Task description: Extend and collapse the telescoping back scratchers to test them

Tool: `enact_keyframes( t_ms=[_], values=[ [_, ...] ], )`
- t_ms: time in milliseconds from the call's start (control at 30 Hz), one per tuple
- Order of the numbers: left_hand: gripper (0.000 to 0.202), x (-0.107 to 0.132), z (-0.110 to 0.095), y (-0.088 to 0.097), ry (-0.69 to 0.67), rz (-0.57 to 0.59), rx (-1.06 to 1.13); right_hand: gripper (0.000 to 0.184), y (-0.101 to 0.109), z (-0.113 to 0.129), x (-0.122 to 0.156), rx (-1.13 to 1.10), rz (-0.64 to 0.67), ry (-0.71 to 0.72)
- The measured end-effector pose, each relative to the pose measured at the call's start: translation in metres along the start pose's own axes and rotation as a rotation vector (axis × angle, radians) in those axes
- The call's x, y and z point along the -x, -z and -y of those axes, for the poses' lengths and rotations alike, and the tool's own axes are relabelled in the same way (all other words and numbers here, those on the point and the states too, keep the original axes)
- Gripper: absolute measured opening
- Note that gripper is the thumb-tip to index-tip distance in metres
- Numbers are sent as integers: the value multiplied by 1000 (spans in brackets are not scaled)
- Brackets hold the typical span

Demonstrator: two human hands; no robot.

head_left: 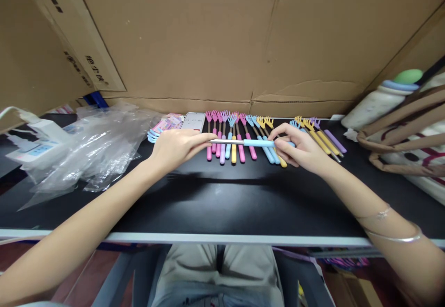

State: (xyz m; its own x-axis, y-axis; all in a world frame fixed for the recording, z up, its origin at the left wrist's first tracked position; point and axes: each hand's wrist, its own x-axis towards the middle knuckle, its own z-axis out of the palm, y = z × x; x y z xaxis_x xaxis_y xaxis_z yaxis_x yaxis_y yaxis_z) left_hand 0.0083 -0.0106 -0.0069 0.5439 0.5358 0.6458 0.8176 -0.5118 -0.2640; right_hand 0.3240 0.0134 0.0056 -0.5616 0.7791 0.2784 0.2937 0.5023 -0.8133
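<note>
while left fingers hold the scratcher, right fingers grip its handle.

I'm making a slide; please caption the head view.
Left hand and right hand hold a blue-handled scratcher over a black table.

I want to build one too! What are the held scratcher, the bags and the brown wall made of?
Scratcher: shiny grey rod, probably metal; smooth, light-blue grip, perhaps plastic or rubber.
Bags: likely thin plastic film, since they're see-through, glossy and crinkled.
Wall: looks like cardboard, dull brown with creases.
</note>
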Motion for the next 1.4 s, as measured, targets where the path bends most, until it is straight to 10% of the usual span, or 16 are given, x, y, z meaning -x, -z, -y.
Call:
enact_keyframes(
  t_ms=[300, 733, 1000, 1400],
  values=[
    [28, -1, -8, 6, -57, -51, -36, 23, 2, -4, 0, -329, 221, -159],
    [34, -3, -14, 4, -4, -11, 46, 18, -3, -11, -3, -278, 82, -32],
    [40, -2, -7, 1, 11, 179, 117, 21, -8, -14, -1, -40, 164, 9],
    [28, -6, -11, 4, 63, 401, 244, 22, -14, -14, 0, 558, -84, 210]
  ],
)
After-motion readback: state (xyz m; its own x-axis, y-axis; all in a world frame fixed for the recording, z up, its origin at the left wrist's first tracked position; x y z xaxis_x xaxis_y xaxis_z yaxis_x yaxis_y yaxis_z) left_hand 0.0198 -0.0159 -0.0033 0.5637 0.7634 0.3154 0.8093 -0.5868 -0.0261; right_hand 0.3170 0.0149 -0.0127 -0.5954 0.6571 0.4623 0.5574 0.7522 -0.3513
